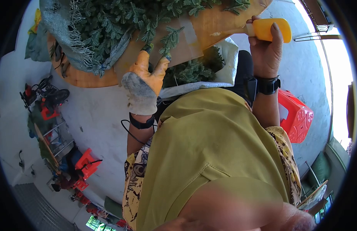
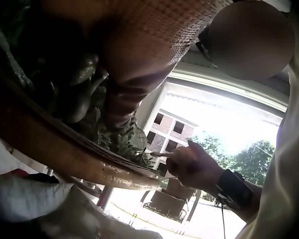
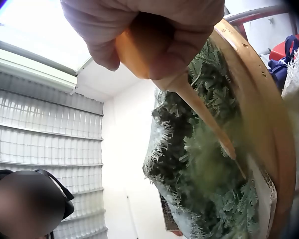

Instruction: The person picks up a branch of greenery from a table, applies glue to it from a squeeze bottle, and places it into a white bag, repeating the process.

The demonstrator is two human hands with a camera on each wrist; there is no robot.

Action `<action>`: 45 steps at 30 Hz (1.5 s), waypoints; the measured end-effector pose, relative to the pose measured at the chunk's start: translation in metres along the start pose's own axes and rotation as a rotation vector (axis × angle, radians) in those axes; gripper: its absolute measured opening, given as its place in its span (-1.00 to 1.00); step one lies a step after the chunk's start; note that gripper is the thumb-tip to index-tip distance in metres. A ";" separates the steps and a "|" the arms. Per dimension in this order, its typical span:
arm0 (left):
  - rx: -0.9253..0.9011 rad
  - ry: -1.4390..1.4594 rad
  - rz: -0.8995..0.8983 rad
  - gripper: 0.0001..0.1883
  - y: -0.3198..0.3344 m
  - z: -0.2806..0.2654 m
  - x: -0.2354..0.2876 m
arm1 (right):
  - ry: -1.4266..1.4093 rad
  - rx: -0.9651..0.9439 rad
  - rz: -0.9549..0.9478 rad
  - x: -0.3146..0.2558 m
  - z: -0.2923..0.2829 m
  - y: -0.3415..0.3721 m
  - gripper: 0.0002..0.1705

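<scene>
The person's left hand [image 1: 142, 86], in an orange and grey glove, is released, 2 digits reaching out straight and apart, their tips at 2 fir sprigs [image 1: 171, 39] over a cardboard sheet [image 1: 128, 63] at the near edge of the wooden worktop [image 1: 86, 81]. The bare right hand [image 1: 267, 54] grips a yellow squeeze bottle [image 1: 271, 30] just off the right edge of the worktop, its long nozzle [image 1: 232, 31] pointing inward over the wood. A heap of fir branches [image 1: 105, 23] sits in and beside a frayed woven sack [image 1: 61, 27] toward the worktop's left side. Below the near edge, a white sack [image 1: 230, 61] holds more greenery [image 1: 192, 73]. A red stool [image 1: 297, 117] stands near the right forearm.
</scene>
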State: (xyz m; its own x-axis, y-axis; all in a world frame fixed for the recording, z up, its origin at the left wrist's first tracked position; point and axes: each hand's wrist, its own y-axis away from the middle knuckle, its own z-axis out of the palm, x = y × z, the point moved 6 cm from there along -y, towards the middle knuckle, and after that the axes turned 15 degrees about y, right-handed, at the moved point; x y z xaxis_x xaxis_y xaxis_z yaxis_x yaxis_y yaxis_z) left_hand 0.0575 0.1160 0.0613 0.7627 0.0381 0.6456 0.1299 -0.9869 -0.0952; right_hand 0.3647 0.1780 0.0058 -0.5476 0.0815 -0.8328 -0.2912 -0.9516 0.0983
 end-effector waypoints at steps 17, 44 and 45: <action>-0.181 0.201 0.227 -0.88 -0.011 -0.005 -0.017 | -0.007 -0.288 0.035 0.003 0.061 0.010 -0.62; -0.254 0.219 0.237 -0.86 -0.013 -0.003 -0.017 | 0.165 -0.335 0.044 0.025 0.075 0.015 -0.59; -0.254 0.244 0.224 -0.86 -0.013 -0.002 -0.019 | 0.165 -0.333 0.043 0.024 0.073 0.015 -0.59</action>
State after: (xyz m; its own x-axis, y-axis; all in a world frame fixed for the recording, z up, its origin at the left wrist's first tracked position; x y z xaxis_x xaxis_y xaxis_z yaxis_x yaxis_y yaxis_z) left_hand 0.0400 0.1280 0.0521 0.5780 -0.1905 0.7935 -0.2060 -0.9749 -0.0839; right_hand 0.2895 0.1877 0.0268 -0.4123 0.0167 -0.9109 0.0148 -0.9996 -0.0250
